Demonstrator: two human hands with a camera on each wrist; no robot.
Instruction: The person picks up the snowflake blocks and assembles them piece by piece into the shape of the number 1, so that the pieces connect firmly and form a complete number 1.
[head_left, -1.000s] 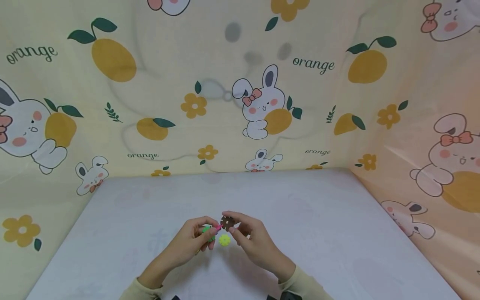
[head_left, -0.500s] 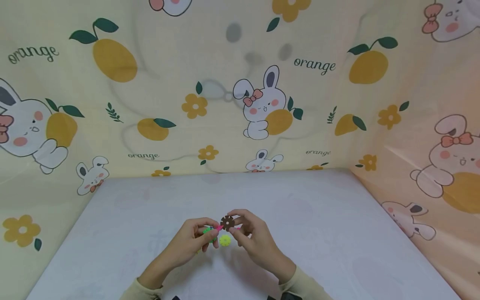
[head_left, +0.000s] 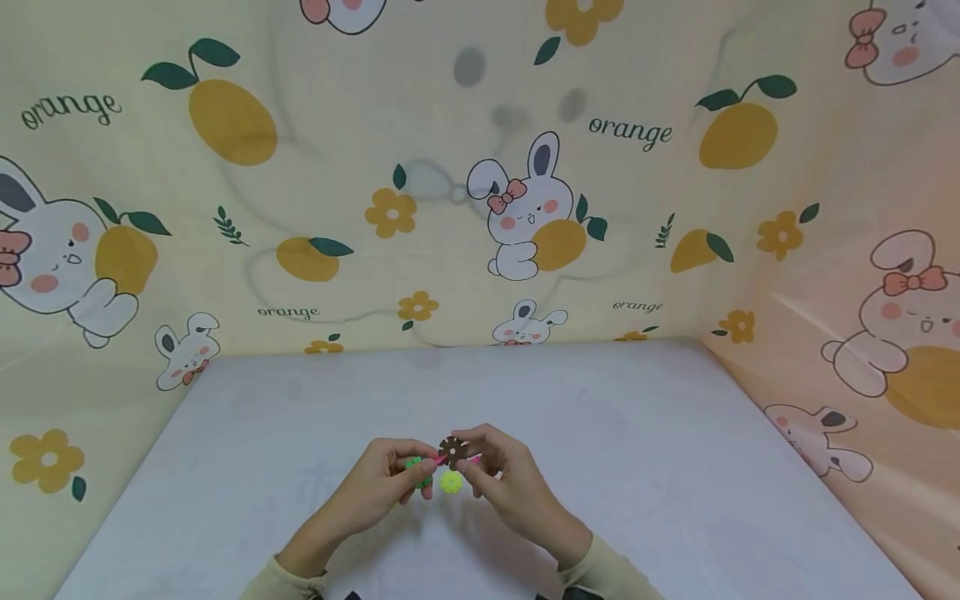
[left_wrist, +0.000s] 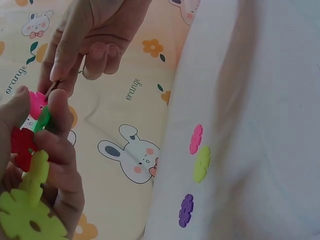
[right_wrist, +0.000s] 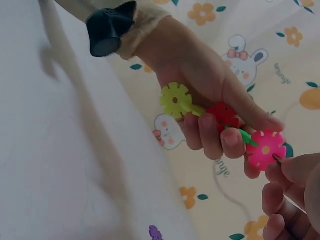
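A chain of slotted plastic snowflake discs runs through my left hand, which grips it with curled fingers. In the right wrist view the chain has a yellow disc, a second yellow one edge-on, a red disc, a green disc and a pink disc at its end. Between thumb and fingers my right hand pinches a brown disc. Its edge touches the pink disc's rim; whether the slots are interlocked I cannot tell. Fingers partly hide the red and green discs.
On the white tabletop lie a loose yellow disc, a pink disc and a purple disc, below the hands. A printed fabric wall stands behind the table, with others at the sides.
My right hand has dipped slightly with the brown disc, which now overlaps the pink disc's end more closely in the head view. The left hand has barely moved.
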